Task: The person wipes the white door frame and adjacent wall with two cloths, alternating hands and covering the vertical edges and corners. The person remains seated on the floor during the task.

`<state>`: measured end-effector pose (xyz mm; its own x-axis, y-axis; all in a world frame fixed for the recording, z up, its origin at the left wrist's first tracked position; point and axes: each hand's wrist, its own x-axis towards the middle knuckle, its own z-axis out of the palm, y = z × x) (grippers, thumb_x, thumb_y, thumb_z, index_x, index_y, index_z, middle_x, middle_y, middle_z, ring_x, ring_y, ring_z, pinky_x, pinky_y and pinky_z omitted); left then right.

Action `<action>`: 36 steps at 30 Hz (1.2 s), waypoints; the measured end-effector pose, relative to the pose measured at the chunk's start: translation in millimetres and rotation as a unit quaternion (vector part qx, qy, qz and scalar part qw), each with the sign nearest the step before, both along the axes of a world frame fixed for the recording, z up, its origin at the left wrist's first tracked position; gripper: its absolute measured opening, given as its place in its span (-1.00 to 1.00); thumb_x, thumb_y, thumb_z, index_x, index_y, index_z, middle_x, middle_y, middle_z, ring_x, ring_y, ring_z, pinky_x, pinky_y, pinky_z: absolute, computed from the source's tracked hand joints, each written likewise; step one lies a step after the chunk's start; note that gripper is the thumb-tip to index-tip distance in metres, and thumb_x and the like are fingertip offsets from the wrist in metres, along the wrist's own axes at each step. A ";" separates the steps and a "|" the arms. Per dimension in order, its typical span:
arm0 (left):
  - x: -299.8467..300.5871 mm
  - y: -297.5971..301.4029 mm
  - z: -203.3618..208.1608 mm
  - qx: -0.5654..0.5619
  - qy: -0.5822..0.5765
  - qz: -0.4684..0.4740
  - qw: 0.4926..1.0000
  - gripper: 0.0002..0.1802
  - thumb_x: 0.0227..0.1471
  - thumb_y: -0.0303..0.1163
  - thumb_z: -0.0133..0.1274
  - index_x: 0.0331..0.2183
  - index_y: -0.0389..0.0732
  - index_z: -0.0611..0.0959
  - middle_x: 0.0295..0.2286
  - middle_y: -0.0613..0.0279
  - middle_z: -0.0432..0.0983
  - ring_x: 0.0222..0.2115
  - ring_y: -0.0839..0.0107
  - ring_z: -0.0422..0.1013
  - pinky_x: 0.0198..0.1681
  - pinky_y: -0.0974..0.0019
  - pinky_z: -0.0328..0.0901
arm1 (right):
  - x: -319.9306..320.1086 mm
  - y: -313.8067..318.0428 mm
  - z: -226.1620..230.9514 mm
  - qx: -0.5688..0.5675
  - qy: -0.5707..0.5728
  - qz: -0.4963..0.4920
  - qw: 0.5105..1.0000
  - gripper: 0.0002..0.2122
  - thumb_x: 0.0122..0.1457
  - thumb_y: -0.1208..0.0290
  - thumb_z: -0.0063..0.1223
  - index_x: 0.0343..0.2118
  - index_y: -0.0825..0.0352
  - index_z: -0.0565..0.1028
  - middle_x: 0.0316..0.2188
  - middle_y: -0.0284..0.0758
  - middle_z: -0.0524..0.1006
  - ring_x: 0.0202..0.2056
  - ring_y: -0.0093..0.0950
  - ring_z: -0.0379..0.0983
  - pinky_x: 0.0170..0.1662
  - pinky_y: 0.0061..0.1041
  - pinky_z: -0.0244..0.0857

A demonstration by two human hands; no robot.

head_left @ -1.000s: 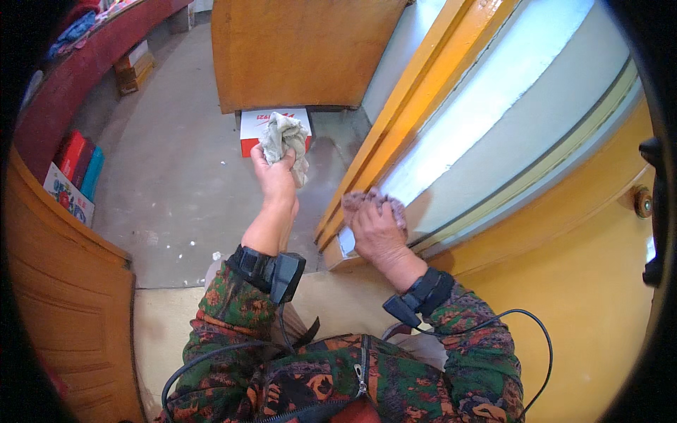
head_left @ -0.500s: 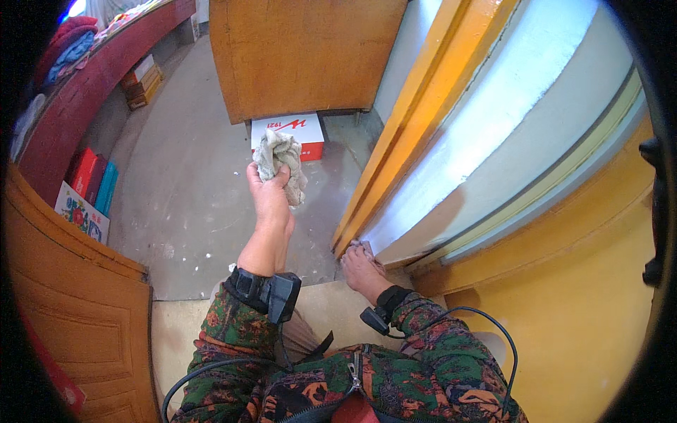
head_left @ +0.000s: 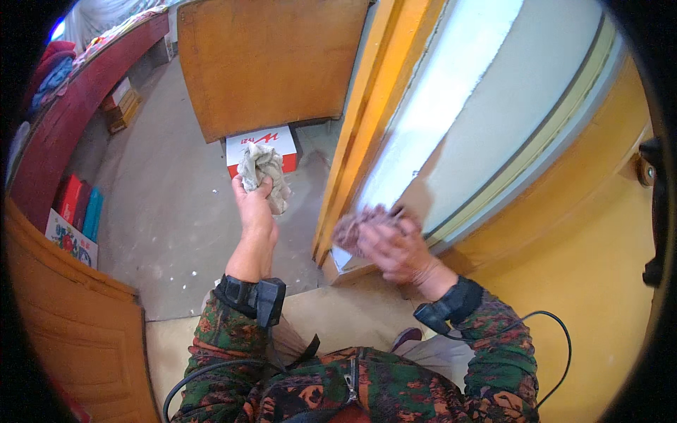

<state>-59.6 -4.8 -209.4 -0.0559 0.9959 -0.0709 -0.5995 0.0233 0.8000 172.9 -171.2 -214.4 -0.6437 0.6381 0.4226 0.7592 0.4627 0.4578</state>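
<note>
Pale cloth [head_left: 261, 168], one, mauve cloth [head_left: 348, 230], one

- Right hand [head_left: 395, 250], four o'clock — blurred.
- White-and-red box [head_left: 282, 143], ten o'clock — partly hidden by grey rag [head_left: 261, 169].
- Brown door [head_left: 74, 324], eight o'clock, cut off at left.

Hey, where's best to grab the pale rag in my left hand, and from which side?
Probably by the loose fold at the lower right of the pale rag, coming from the right. That part hangs out beside your left hand, which grips the rag nearer its lower left, and the crumpled folds look soft enough to pinch.
</note>
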 end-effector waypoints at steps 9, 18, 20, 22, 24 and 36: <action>-1.9 8.8 -8.6 0.001 0.017 -0.012 1.000 -0.55 0.13 -0.62 -0.04 0.04 -0.09 0.33 -0.07 0.17 0.43 -0.12 0.23 0.45 -0.16 0.07 0.45 | -10.4 14.7 24.8 0.165 0.174 0.005 0.971 -0.68 0.01 0.29 0.09 -0.10 -0.02 0.55 0.13 -0.43 0.33 0.11 -0.31 0.24 0.14 -0.05 0.08; -4.8 1.2 7.5 -0.027 0.021 -0.024 0.999 -0.52 0.13 -0.65 -0.03 0.05 -0.08 0.31 -0.04 0.20 0.40 -0.09 0.28 0.42 -0.15 0.16 0.44 | 1.9 -16.5 -138.4 -0.085 0.182 -0.023 0.979 -0.84 0.02 0.34 0.06 -0.29 0.09 0.55 -0.03 -0.41 0.47 0.03 -0.31 0.33 0.04 -0.04 0.16; -4.9 0.0 7.9 -0.025 0.025 -0.027 0.999 -0.52 0.13 -0.65 -0.05 0.06 -0.08 0.31 -0.03 0.19 0.40 -0.09 0.27 0.42 -0.15 0.15 0.44 | 14.6 -13.1 -105.7 -0.083 0.237 0.006 0.968 -0.81 0.00 0.34 0.07 -0.27 0.08 0.55 -0.10 -0.39 0.47 -0.02 -0.29 0.36 0.08 0.00 0.14; -5.4 -1.4 7.9 -0.011 0.029 -0.025 0.999 -0.51 0.13 -0.66 -0.06 0.07 -0.08 0.30 -0.02 0.19 0.39 -0.08 0.26 0.43 -0.16 0.13 0.45 | 32.1 -14.0 -52.7 -0.058 0.315 -0.004 0.947 -0.76 0.01 0.36 0.07 -0.20 0.08 0.56 -0.08 -0.35 0.44 -0.02 -0.27 0.36 0.10 -0.04 0.14; -6.1 -3.0 8.0 -0.020 0.018 -0.030 0.999 -0.50 0.13 -0.66 -0.07 0.08 -0.08 0.30 -0.01 0.19 0.39 -0.07 0.24 0.43 -0.16 0.12 0.45 | 35.5 -6.9 -0.8 0.033 0.457 -0.030 0.888 -0.69 0.08 0.39 0.08 -0.07 0.11 0.54 0.02 -0.28 0.37 0.04 -0.25 0.30 0.11 -0.16 0.16; -8.6 -0.3 7.6 -0.030 0.034 -0.051 0.998 -0.48 0.15 -0.64 -0.09 0.11 -0.07 0.28 -0.01 0.18 0.39 -0.07 0.23 0.42 -0.15 0.09 0.44 | -77.8 14.2 -146.5 0.121 0.843 -0.068 0.519 -0.53 0.19 0.52 -0.03 0.20 0.30 0.29 0.19 -0.21 0.25 0.10 -0.25 0.30 0.06 -0.16 0.30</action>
<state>-68.2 -5.1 -201.7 0.0389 0.9906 -0.1308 -0.5362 0.1312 0.8338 95.1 -157.0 -360.9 0.8156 0.4269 0.3906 0.1923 0.4367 -0.8788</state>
